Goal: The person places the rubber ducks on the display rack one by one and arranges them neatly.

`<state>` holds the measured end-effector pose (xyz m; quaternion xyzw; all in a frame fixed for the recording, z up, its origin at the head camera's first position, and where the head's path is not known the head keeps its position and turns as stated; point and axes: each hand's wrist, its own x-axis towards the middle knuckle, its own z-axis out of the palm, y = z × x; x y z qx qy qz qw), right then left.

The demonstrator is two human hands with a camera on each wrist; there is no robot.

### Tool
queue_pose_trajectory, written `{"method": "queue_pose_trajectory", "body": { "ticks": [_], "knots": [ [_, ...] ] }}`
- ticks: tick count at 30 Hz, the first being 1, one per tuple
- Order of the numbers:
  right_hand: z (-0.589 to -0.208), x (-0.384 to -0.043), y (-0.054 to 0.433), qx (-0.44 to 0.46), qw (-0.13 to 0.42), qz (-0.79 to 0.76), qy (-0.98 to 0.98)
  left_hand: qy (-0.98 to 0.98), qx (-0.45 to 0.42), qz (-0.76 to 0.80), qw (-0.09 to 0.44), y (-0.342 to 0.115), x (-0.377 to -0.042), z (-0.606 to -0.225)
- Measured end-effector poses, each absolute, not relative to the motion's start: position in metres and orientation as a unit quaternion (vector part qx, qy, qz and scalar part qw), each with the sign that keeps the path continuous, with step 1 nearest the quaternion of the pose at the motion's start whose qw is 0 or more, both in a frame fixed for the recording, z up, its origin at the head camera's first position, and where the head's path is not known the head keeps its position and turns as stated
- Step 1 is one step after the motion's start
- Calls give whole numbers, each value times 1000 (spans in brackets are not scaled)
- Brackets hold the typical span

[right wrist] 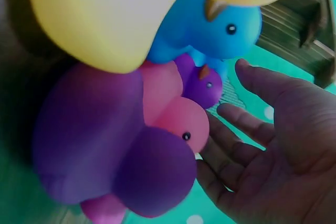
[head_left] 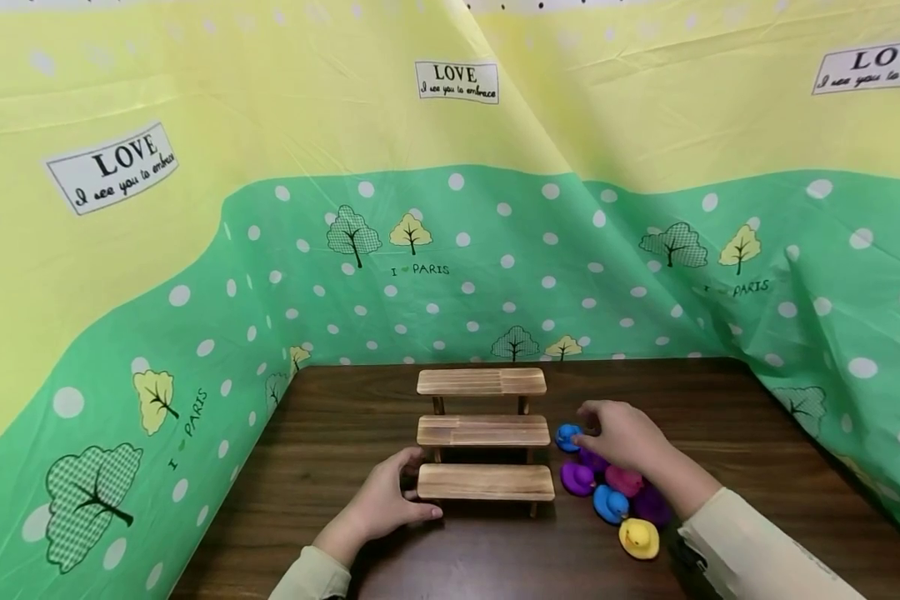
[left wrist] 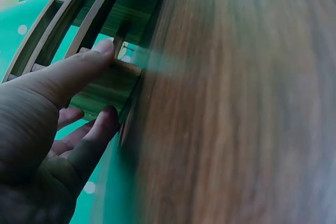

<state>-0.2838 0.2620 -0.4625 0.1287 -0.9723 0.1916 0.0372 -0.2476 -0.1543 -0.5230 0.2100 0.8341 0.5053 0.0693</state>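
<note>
A three-step wooden stand (head_left: pixel 485 482) stands on the dark table. My left hand (head_left: pixel 381 498) holds the left end of its lowest step, thumb in front and fingers behind, as the left wrist view also shows. To the right of the stand lies a cluster of rubber ducks. My right hand (head_left: pixel 624 433) is above its far side with fingers spread, the thumb close to a blue duck (head_left: pixel 567 437); whether it touches is unclear. Nearer are a purple duck (head_left: pixel 577 478), a pink duck (right wrist: pixel 181 124), another blue duck (head_left: pixel 611 504) and a yellow duck (head_left: pixel 639 538).
A dark purple duck (right wrist: pixel 100 135) sits at the cluster's right side, partly hidden by my right arm in the head view. A green and yellow printed cloth (head_left: pixel 450 275) encloses the dark wooden table (head_left: pixel 292 467) at the back and both sides.
</note>
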Motion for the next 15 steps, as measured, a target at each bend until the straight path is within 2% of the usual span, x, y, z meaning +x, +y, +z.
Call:
{"method": "queue_pose_trajectory", "body": {
  "ticks": [6, 15],
  "knots": [
    [-471, -300, 253, 129, 18, 151, -980, 832, 215, 508, 66, -150, -248, -522],
    [-477, -305, 245, 130, 16, 112, -985, 843, 222, 487, 53, -150, -249, -527]
  ]
}}
